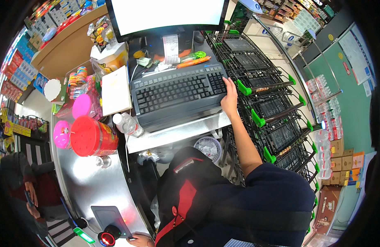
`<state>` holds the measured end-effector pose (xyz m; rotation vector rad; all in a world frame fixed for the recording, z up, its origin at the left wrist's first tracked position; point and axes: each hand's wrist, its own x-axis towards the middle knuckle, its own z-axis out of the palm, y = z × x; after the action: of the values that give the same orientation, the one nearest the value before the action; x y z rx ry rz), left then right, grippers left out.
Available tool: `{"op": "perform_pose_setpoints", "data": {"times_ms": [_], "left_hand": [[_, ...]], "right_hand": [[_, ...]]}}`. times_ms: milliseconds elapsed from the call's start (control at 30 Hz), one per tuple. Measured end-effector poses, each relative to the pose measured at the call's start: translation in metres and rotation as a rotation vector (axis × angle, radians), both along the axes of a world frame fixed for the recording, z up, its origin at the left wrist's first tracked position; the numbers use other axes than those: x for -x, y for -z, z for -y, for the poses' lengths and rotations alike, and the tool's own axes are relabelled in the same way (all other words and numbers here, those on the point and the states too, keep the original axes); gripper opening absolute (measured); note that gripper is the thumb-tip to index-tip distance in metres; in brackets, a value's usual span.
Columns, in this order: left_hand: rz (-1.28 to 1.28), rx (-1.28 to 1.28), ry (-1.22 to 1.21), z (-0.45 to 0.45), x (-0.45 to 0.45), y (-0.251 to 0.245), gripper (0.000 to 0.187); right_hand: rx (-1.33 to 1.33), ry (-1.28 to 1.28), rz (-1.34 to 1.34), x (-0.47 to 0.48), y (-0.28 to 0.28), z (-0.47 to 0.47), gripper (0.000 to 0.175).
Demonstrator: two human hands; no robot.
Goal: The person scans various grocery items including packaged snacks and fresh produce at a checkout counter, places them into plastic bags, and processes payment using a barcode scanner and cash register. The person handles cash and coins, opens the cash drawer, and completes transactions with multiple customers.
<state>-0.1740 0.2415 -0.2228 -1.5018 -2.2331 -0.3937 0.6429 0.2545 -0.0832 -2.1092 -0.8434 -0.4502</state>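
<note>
My right hand (229, 95) rests at the right end of a black keyboard (180, 89), its fingers over the number keys. At the bottom, partly cut off by my body, my left hand (141, 240) touches the edge of a dark flat device (111, 219) on the metal counter (85, 176); whether it grips it I cannot tell. A scanner with a red glowing ring (107, 238) stands beside that device. Above the keyboard are an orange pen (193, 62), a printed paper slip (171, 49) and a monitor (168, 15) with a bright white screen.
Left of the keyboard lie an open notebook (116, 91), a plastic bottle (128, 124), a red-lidded tub (94, 136) and candy containers. Nested shopping carts (270, 102) line the right side. A waste basket (220, 151) stands below the counter. Another person (29, 188) holds a phone at the far left.
</note>
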Motion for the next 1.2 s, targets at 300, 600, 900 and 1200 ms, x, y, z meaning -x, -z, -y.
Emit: {"op": "perform_pose_setpoints", "data": {"times_ms": [300,600,900,1200], "left_hand": [[-0.017,0.006,-0.011,-0.002,0.004,0.003,0.045],[-0.031,0.025,-0.032,0.003,0.007,0.007,0.045],[-0.049,0.032,-0.045,0.005,0.01,0.01,0.044],[-0.092,0.035,-0.048,0.007,0.015,0.015,0.043]], "right_hand": [[0.014,0.048,-0.043,0.011,-0.022,-0.004,0.063],[0.372,0.152,0.009,0.029,-0.035,-0.016,0.069],[0.193,0.203,0.135,0.042,-0.02,0.0,0.042],[0.24,0.189,0.161,0.02,-0.029,-0.011,0.068]]}}
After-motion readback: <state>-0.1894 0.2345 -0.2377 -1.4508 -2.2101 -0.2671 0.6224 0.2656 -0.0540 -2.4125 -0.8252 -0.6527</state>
